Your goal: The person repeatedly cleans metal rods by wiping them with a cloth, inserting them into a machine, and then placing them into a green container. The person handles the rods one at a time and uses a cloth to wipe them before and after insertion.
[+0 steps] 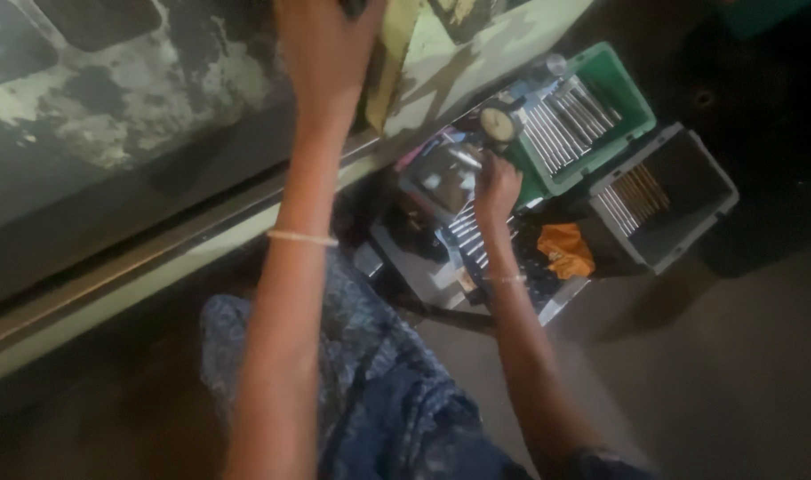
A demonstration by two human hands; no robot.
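Right hand (496,184) grips the dial gauge (497,122) mid-check, left hand (327,44) pressed flat on the machine panel (112,98); green tray (632,102) of rods waits.

- Machine panel (112,107): painted metal, paint worn and patchy, matt.
- Green crate (632,107) and grey crate (716,191): smooth plastic.
- Rods (565,116): bright, glossy metal.
- Orange rag (565,251): crumpled cloth.

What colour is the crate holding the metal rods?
Green crate, clearest in the head view.

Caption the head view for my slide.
Right hand at a round dial gauge beside a green plastic crate of metal rods.
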